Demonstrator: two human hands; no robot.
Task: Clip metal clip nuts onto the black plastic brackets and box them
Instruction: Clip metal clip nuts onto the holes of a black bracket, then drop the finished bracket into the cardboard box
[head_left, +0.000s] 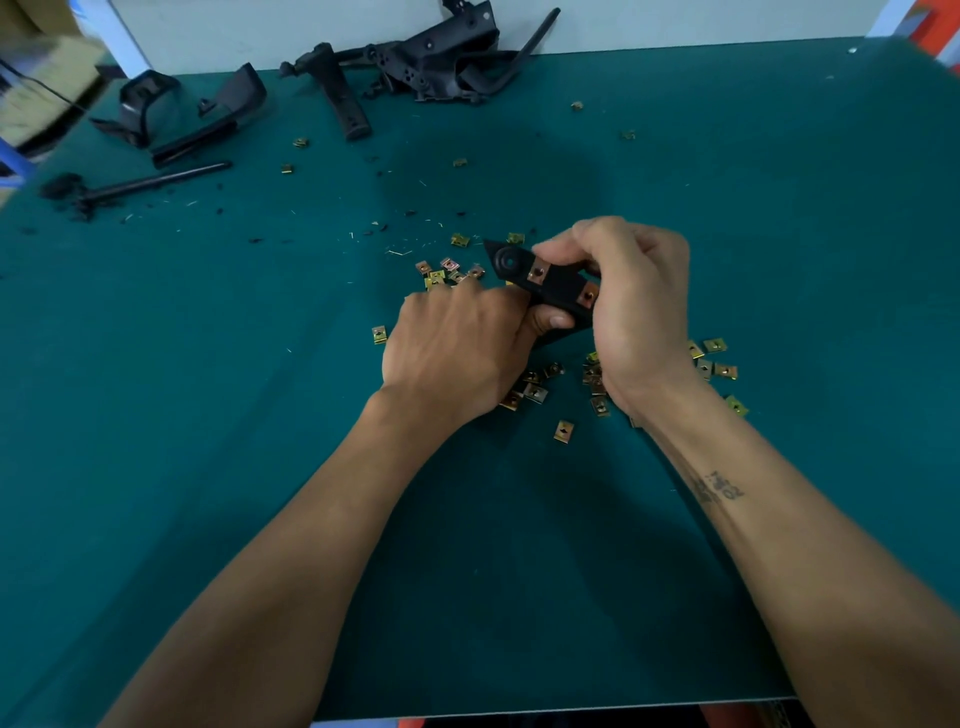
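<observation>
Green table (208, 415); scattered clip nuts (563, 431)

— Where is this?
— A small assembly workshop: a green-matted workbench (208, 364) strewn with loose metal clip nuts (535, 389), black plastic parts (436, 57) and swarf (400, 252).

Two hands, left hand (457, 348) and right hand (634, 306), on one black bracket (550, 286) with two copper-coloured clips (538, 272) already on it. Loose clip nuts (563, 431) scattered on the green desk (208, 415): roughly thirty, some hidden, so can't count exactly. Far left and middle, a pile of black plastic parts (436, 57), maybe five or six.
</observation>
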